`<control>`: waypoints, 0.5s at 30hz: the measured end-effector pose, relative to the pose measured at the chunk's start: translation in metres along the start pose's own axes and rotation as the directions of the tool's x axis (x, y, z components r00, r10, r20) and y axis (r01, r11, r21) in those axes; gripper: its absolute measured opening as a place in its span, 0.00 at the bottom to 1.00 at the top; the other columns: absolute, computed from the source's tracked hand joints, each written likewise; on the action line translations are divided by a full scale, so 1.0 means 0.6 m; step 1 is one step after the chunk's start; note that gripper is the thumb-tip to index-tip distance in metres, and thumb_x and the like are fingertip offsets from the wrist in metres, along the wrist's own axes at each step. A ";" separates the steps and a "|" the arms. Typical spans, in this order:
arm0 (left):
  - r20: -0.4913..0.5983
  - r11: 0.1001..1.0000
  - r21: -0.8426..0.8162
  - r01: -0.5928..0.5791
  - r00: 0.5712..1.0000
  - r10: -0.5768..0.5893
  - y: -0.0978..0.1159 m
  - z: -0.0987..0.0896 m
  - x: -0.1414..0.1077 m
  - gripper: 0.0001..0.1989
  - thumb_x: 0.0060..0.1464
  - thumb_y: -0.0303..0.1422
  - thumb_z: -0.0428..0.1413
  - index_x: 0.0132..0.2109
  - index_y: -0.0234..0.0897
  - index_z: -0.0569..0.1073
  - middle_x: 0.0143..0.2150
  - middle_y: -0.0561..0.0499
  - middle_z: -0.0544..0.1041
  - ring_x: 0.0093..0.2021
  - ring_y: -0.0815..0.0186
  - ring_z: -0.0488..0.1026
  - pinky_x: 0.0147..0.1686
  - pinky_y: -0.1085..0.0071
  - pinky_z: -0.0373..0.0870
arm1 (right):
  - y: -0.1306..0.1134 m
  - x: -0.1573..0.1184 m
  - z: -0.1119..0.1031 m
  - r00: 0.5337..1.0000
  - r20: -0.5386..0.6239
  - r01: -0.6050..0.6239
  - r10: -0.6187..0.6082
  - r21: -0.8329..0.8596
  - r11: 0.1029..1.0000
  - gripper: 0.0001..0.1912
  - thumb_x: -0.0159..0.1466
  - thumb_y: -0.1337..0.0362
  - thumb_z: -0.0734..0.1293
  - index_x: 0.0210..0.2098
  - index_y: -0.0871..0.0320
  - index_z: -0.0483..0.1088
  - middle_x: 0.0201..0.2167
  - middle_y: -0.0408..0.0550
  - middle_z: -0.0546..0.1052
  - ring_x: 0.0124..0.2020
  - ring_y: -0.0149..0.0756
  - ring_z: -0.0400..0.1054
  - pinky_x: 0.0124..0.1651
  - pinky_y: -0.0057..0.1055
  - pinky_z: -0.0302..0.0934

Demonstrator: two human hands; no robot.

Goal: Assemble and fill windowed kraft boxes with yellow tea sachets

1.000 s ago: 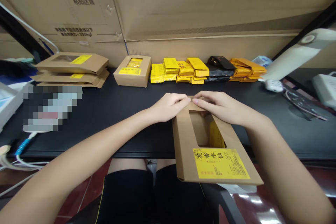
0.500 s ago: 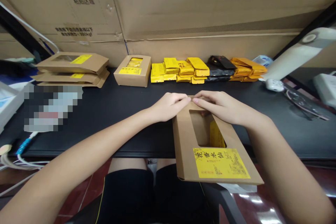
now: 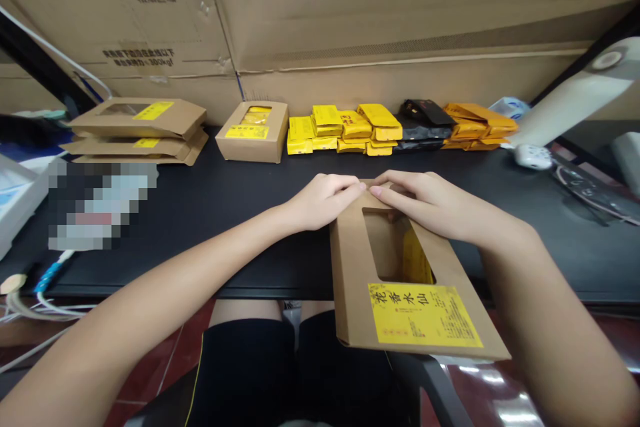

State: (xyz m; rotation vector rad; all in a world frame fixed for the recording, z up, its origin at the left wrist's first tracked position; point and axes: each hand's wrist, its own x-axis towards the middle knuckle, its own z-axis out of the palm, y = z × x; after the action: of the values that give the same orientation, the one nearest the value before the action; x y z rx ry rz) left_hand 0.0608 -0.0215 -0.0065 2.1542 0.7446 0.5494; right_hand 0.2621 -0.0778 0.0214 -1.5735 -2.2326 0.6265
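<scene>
A brown cardboard box [image 3: 350, 293] with a cut-out window and a yellow label [image 3: 425, 315] lies before me, its near end jutting past the desk edge. Through the window a yellow packet [image 3: 416, 259] shows inside. My left hand [image 3: 327, 200] pinches the far end of the box at its left side, thumb on top. Beside it, my right hand [image 3: 425, 203] closes on the same far end, its thumb and index fingertips at the edge. The two thumb tips are nearly touching. The undersides of both hands are hidden.
Along the back stand a filled box [image 3: 253, 140], stacked yellow packets [image 3: 345, 130], black packets [image 3: 425, 127] and orange packets [image 3: 480, 127]. Flattish brown boxes [image 3: 140, 123] are piled at left, above a blurred-out object [image 3: 103, 207]. Eyeglasses [image 3: 595, 190] and a white bottle [image 3: 575, 93] are at right.
The view has shifted slightly. Both hands keep their hold on the far end of the box, and the thumbs have barely moved.
</scene>
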 end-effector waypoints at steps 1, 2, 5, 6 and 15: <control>0.001 1.000 0.000 -0.001 1.000 0.001 0.000 0.000 0.000 0.17 0.62 0.39 0.42 0.30 0.35 0.66 0.30 0.54 0.70 0.34 0.68 0.65 0.36 0.72 0.59 | -0.001 -0.001 0.000 1.000 0.000 0.003 -0.003 0.001 1.000 0.20 0.67 0.49 0.58 0.46 0.55 0.73 0.41 0.49 0.81 0.40 0.43 0.73 0.42 0.35 0.62; 0.002 1.000 0.000 -0.001 1.000 0.001 0.001 0.000 0.000 0.17 0.62 0.39 0.42 0.30 0.35 0.66 0.30 0.54 0.70 0.34 0.68 0.65 0.36 0.72 0.59 | -0.001 -0.001 -0.001 1.000 0.001 0.007 -0.007 0.001 1.000 0.20 0.67 0.49 0.58 0.46 0.55 0.73 0.41 0.49 0.81 0.41 0.43 0.73 0.42 0.36 0.63; 0.004 1.000 0.001 0.000 1.000 0.000 0.002 0.000 0.000 0.17 0.62 0.39 0.42 0.29 0.35 0.65 0.29 0.54 0.70 0.34 0.68 0.65 0.35 0.72 0.59 | -0.002 -0.002 -0.001 1.000 0.002 0.009 -0.009 -0.001 1.000 0.20 0.67 0.49 0.59 0.46 0.55 0.74 0.39 0.48 0.81 0.39 0.43 0.73 0.40 0.35 0.63; 0.004 1.000 0.003 0.000 1.000 0.000 0.003 0.000 0.000 0.17 0.62 0.38 0.42 0.28 0.35 0.65 0.29 0.54 0.70 0.33 0.68 0.65 0.35 0.72 0.59 | -0.001 -0.002 -0.001 1.000 0.001 0.009 -0.009 -0.002 1.000 0.20 0.67 0.49 0.59 0.46 0.54 0.74 0.39 0.48 0.81 0.39 0.43 0.74 0.40 0.35 0.63; 0.004 1.000 0.004 0.009 1.000 -0.009 0.005 0.000 -0.001 0.17 0.62 0.38 0.42 0.28 0.35 0.64 0.28 0.55 0.69 0.32 0.69 0.64 0.34 0.72 0.57 | -0.001 -0.002 0.000 1.000 -0.001 0.001 -0.001 0.004 1.000 0.19 0.67 0.50 0.59 0.46 0.54 0.73 0.39 0.48 0.81 0.40 0.43 0.74 0.40 0.34 0.63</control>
State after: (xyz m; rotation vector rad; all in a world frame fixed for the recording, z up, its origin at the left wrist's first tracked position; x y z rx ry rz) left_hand 0.0609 -0.0234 -0.0043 2.1542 0.7527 0.5391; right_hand 0.2622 -0.0793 0.0218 -1.5708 -2.2295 0.6294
